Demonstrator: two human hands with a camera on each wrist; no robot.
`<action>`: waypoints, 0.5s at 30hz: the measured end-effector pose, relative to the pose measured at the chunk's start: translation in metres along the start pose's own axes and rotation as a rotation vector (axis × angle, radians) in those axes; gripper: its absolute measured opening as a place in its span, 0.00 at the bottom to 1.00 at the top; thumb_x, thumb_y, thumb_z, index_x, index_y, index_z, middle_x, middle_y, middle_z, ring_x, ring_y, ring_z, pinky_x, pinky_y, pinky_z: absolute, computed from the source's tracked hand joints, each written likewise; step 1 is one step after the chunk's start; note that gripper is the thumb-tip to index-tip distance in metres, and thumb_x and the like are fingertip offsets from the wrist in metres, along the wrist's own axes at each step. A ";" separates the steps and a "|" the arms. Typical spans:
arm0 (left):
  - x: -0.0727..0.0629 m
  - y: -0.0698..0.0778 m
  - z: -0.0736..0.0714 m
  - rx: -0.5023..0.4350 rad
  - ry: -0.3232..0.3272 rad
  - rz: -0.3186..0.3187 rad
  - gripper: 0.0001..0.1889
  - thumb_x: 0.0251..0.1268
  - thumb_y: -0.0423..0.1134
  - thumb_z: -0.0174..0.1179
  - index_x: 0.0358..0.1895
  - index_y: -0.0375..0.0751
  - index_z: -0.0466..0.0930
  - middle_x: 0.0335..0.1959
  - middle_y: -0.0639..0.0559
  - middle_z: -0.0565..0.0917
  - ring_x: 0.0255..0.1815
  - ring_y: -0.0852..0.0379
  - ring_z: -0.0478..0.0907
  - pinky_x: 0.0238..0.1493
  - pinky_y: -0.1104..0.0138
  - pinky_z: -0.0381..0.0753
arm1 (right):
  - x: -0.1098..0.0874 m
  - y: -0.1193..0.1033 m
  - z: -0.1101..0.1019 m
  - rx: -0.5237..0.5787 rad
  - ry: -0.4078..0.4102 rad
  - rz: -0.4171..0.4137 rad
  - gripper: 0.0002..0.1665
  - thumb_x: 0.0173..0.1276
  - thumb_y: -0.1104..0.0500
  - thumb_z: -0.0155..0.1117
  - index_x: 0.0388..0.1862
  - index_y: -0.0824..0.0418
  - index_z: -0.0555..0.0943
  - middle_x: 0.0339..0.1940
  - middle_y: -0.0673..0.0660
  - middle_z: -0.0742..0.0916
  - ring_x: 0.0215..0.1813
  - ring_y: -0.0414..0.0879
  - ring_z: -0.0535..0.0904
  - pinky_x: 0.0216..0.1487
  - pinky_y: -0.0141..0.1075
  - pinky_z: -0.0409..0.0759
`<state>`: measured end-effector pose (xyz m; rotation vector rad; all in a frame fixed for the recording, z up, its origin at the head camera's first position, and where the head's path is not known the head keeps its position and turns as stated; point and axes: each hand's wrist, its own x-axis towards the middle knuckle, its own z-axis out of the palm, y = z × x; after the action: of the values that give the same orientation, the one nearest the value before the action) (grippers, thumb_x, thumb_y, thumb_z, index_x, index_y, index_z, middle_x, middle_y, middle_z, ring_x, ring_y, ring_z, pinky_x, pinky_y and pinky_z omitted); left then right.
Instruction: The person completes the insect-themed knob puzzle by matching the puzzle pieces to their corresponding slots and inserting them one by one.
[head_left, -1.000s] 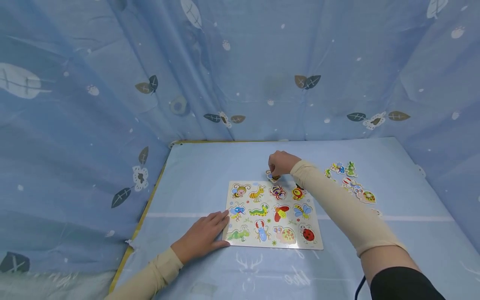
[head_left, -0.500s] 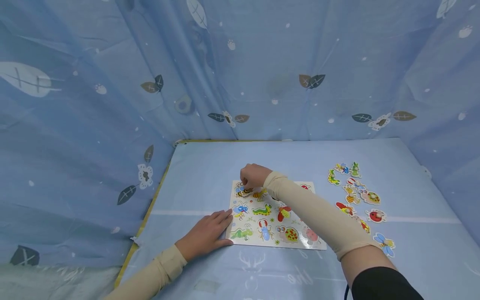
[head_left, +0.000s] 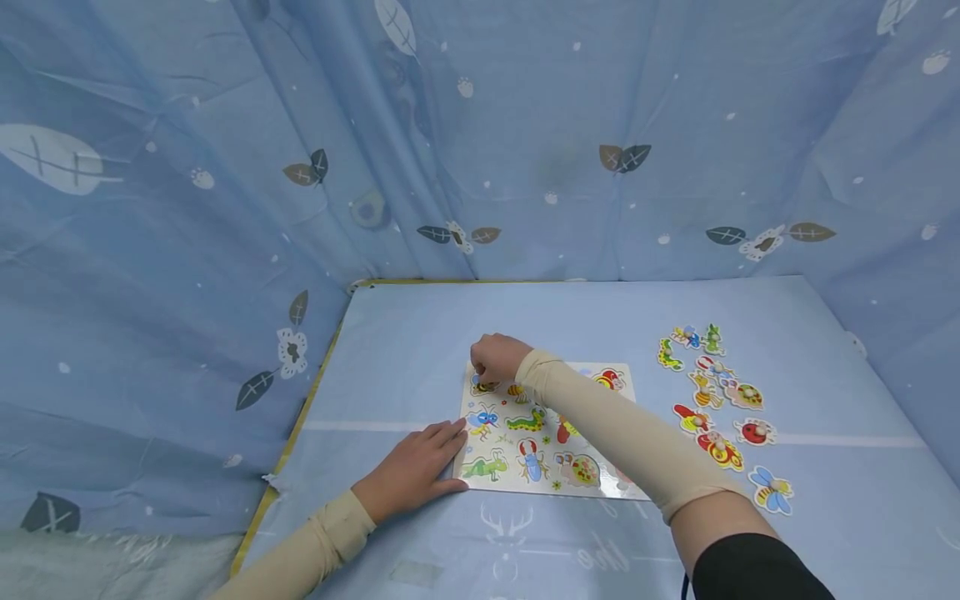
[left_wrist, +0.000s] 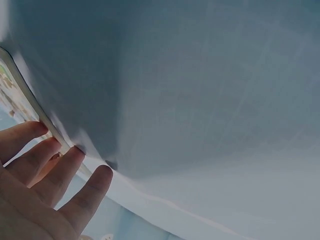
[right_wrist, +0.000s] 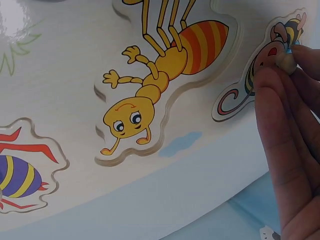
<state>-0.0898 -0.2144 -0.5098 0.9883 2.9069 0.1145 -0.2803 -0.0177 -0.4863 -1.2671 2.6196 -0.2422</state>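
Note:
My right hand (head_left: 501,357) is at the far left corner of the insect puzzle board (head_left: 501,446). Its thumb and fingers pinch the small round knob (right_wrist: 286,63) of a bee piece (right_wrist: 262,57), which lies in or right over the corner recess. Beside that piece is the recess with a printed yellow ant (right_wrist: 170,65), its cut edge showing. My left hand (head_left: 412,471) lies flat at the board's left side, fingers straight. In the left wrist view its fingertips touch the board's edge (left_wrist: 30,95). The right forearm hides part of the board's upper and right side.
Several loose insect pieces lie right of the board, among them a green caterpillar (head_left: 669,356), a snail (head_left: 742,393), a ladybird (head_left: 755,432) and a blue-winged insect (head_left: 771,490). A blue patterned cloth (head_left: 525,150) hangs behind the table (head_left: 420,333).
My right hand has carried the bee piece from behind the board's far edge leftwards and down to the far left corner. The left hand has stayed at the board's edge.

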 end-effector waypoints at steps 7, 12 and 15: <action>0.001 0.001 -0.002 0.000 -0.015 -0.007 0.41 0.69 0.64 0.62 0.76 0.39 0.70 0.79 0.46 0.69 0.76 0.44 0.70 0.67 0.49 0.79 | -0.001 -0.002 -0.002 -0.015 -0.010 -0.014 0.30 0.72 0.58 0.70 0.12 0.49 0.67 0.08 0.43 0.62 0.16 0.38 0.54 0.24 0.30 0.60; 0.001 0.001 -0.002 -0.006 -0.015 -0.008 0.41 0.70 0.64 0.62 0.76 0.39 0.70 0.79 0.45 0.69 0.76 0.44 0.71 0.67 0.49 0.79 | -0.002 -0.002 -0.001 -0.006 -0.005 -0.006 0.29 0.72 0.58 0.71 0.11 0.49 0.70 0.07 0.42 0.64 0.15 0.38 0.54 0.23 0.30 0.60; 0.001 0.002 -0.002 -0.011 -0.015 -0.013 0.41 0.69 0.63 0.62 0.76 0.39 0.71 0.79 0.45 0.69 0.76 0.44 0.71 0.67 0.49 0.79 | -0.003 -0.003 0.000 0.005 0.002 0.002 0.28 0.71 0.57 0.72 0.12 0.49 0.71 0.08 0.42 0.67 0.15 0.37 0.58 0.24 0.29 0.62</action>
<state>-0.0896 -0.2127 -0.5073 0.9639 2.8955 0.1211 -0.2760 -0.0175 -0.4849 -1.2634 2.6197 -0.2500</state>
